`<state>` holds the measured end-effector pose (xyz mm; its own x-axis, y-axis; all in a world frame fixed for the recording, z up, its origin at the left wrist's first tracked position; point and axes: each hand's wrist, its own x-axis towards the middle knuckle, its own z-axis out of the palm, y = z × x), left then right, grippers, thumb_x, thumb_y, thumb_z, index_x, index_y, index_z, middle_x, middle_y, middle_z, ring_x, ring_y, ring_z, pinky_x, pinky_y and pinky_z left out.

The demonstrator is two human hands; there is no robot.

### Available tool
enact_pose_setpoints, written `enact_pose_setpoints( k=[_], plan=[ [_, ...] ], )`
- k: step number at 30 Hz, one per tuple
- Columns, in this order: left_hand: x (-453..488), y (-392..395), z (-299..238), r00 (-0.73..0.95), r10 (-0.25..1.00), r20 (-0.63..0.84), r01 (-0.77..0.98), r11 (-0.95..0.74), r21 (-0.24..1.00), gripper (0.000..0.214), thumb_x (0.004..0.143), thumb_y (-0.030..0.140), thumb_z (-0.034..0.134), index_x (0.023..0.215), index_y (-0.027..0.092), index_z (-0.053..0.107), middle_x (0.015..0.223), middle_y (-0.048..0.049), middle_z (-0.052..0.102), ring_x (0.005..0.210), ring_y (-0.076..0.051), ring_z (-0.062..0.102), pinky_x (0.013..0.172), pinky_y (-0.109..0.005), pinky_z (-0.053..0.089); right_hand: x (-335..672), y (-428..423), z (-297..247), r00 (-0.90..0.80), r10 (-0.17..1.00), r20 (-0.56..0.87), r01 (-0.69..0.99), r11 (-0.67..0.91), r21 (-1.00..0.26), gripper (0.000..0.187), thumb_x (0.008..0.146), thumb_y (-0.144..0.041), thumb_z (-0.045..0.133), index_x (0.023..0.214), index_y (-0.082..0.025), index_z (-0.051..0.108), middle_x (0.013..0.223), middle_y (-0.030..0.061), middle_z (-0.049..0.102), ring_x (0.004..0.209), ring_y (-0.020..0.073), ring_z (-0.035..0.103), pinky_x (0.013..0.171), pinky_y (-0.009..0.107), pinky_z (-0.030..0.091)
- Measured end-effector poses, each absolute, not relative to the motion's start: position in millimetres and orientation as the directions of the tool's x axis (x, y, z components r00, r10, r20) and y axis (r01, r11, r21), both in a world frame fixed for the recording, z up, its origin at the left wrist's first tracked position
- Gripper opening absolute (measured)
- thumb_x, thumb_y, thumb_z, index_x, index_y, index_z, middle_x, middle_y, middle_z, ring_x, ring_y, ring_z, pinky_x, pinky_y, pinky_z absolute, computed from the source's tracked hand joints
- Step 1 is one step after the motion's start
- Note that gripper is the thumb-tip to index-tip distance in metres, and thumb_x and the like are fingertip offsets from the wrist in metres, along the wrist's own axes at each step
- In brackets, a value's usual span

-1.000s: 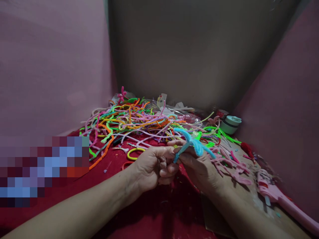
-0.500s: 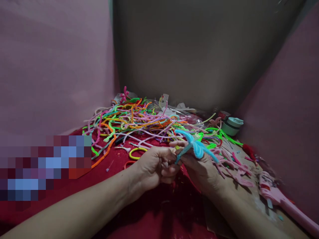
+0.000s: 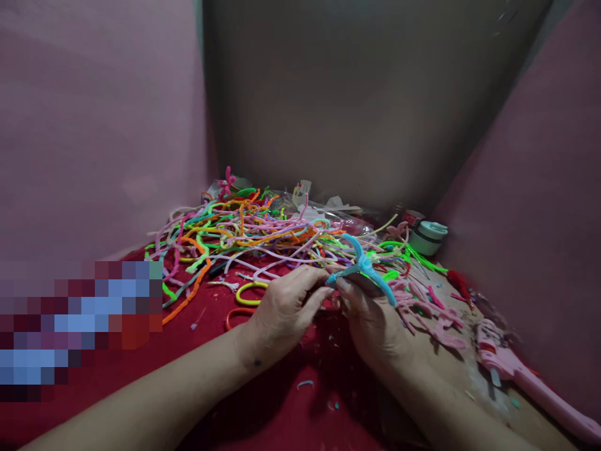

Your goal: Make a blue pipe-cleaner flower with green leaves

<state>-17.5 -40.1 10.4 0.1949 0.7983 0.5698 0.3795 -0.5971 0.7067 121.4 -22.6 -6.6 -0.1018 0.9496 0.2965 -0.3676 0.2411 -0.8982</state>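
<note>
A light blue pipe-cleaner shape (image 3: 364, 266) with several bent arms is held over the red cloth (image 3: 277, 401) near the middle of the view. My right hand (image 3: 375, 319) grips it from below, fingers curled around its lower part. My left hand (image 3: 286, 307) pinches one end of the blue piece between thumb and fingertips. Both hands meet just in front of a big tangle of coloured pipe cleaners (image 3: 248, 232).
Pink pipe-cleaner pieces (image 3: 436, 313) lie to the right, with a pink glue gun (image 3: 511, 369) beyond. A pale green tape roll (image 3: 427, 237) stands at the back right. Yellow and orange rings (image 3: 248, 294) lie by my left hand. Walls close in on three sides.
My left hand's fingers have opened from a curled fist into a fingertip pinch on the blue piece. The blue shape has turned slightly. Small cut bits now show on the cloth.
</note>
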Motion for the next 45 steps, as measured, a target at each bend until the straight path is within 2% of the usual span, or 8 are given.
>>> enact_pose_setpoints(
  k=[5,14,18,24,34,37,40,45],
  plan=[
    [-17,-43,10,0.209,0.781,0.588,0.442,-0.612,0.656,0.025,0.077,0.030,0.060,0.099,0.019,0.061,0.084,-0.0047,0.063,0.074,-0.015,0.055,0.070,-0.025,0.042,122,-29,0,-0.082,0.948,0.306,-0.288,0.272,-0.918,0.016,0.076,-0.022,0.063,0.088,-0.030,0.070,0.091,0.0011,0.069,0.096,0.0245,0.058,0.085,0.042,0.043],
    [-25,-37,3,0.321,0.705,0.633,0.509,-0.692,0.513,0.022,0.086,0.017,0.045,0.098,0.018,0.063,0.084,-0.0059,0.064,0.076,-0.014,0.057,0.070,-0.023,0.041,118,-29,-6,-0.063,0.937,0.344,-0.295,0.312,-0.903,0.009,0.077,-0.023,0.062,0.079,-0.029,0.068,0.089,-0.0003,0.066,0.086,0.0201,0.058,0.082,0.038,0.042],
    [-21,-39,8,0.272,0.769,0.578,0.398,-0.637,0.660,0.020,0.084,0.016,0.047,0.091,0.019,0.066,0.078,-0.0036,0.062,0.071,-0.013,0.055,0.068,-0.022,0.040,119,-32,0,-0.088,0.940,0.329,-0.267,0.296,-0.917,0.011,0.076,-0.023,0.062,0.082,-0.029,0.069,0.089,-0.0005,0.067,0.088,0.0207,0.058,0.084,0.037,0.043],
    [-13,-46,31,0.240,0.963,0.124,-0.111,-0.100,0.989,0.011,0.078,0.021,0.055,0.072,0.016,0.062,0.052,0.0044,0.048,0.042,-0.004,0.036,0.041,-0.016,0.028,121,-30,-6,-0.209,0.942,0.262,-0.412,0.158,-0.898,0.016,0.076,-0.022,0.062,0.090,-0.025,0.069,0.086,0.0008,0.067,0.078,0.0189,0.058,0.073,0.034,0.044],
    [-27,-35,24,0.661,0.736,-0.148,-0.346,0.473,0.810,0.008,0.079,0.022,0.055,0.077,0.014,0.055,0.047,0.0090,0.040,0.030,0.001,0.009,0.027,-0.013,0.014,126,-24,2,-0.410,0.894,0.181,-0.480,-0.042,-0.876,0.019,0.068,-0.023,0.066,0.087,-0.024,0.070,0.086,0.0021,0.068,0.079,0.0190,0.059,0.072,0.032,0.044],
    [-24,-36,27,0.615,0.774,-0.148,-0.316,0.415,0.853,0.011,0.079,0.024,0.056,0.074,0.014,0.055,0.048,0.0083,0.041,0.031,0.000,0.010,0.028,-0.014,0.014,124,-23,0,-0.372,0.914,0.163,-0.497,-0.047,-0.867,0.017,0.066,-0.021,0.067,0.083,-0.023,0.070,0.077,0.0013,0.068,0.068,0.0161,0.056,0.064,0.029,0.043],
    [-20,-40,31,0.450,0.889,-0.079,-0.158,0.166,0.973,0.020,0.079,0.033,0.056,0.070,0.014,0.058,0.051,0.0047,0.046,0.033,-0.002,0.025,0.032,-0.016,0.020,121,-23,-6,-0.336,0.933,0.133,-0.515,-0.064,-0.855,0.017,0.068,-0.021,0.066,0.084,-0.021,0.069,0.079,0.0018,0.067,0.067,0.0155,0.055,0.058,0.027,0.041],
    [-19,-43,17,0.189,0.893,0.409,0.258,-0.447,0.857,0.016,0.076,0.021,0.057,0.089,0.023,0.067,0.072,-0.0025,0.060,0.069,-0.016,0.054,0.061,-0.022,0.040,119,-23,-12,-0.237,0.968,0.082,-0.529,-0.057,-0.847,0.014,0.066,-0.022,0.069,0.080,-0.023,0.070,0.081,0.0005,0.067,0.070,0.0156,0.055,0.054,0.024,0.038]
  ],
)
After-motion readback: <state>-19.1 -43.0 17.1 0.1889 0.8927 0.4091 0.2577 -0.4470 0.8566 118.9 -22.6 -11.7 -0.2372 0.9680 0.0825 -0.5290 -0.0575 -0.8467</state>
